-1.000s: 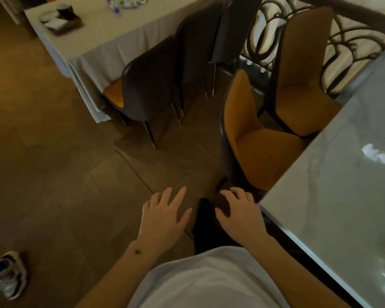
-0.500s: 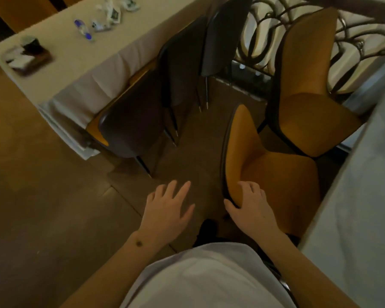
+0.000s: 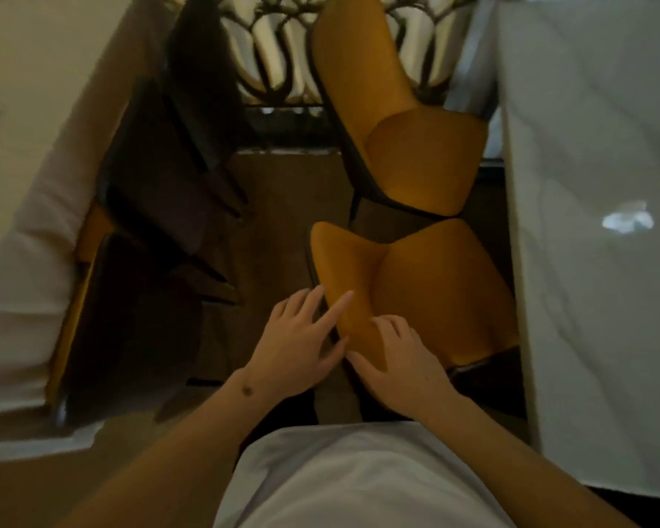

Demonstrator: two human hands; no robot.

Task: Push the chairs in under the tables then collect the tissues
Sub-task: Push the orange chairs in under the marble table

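A mustard-yellow chair [image 3: 427, 287] stands pulled out beside the grey marble table [image 3: 595, 299] on the right. My left hand [image 3: 298, 341] rests with spread fingers on the outer edge of its backrest. My right hand [image 3: 401, 363] lies flat on the backrest's near end, fingers apart, gripping nothing. A second yellow chair [image 3: 401, 120] stands further along the same table, also pulled out. A crumpled white tissue [image 3: 627, 221] lies on the marble top.
On the left, dark-backed chairs [image 3: 157, 207] are tucked against a table with a cream cloth [image 3: 27, 184]. A narrow strip of brown floor [image 3: 279, 207] runs between the two rows. An ornate metal railing [image 3: 279, 47] closes the far end.
I have stepped forward and turned right. Both hands moved from hovering over the floor onto the near yellow chair's backrest; the right touched first, then the left.
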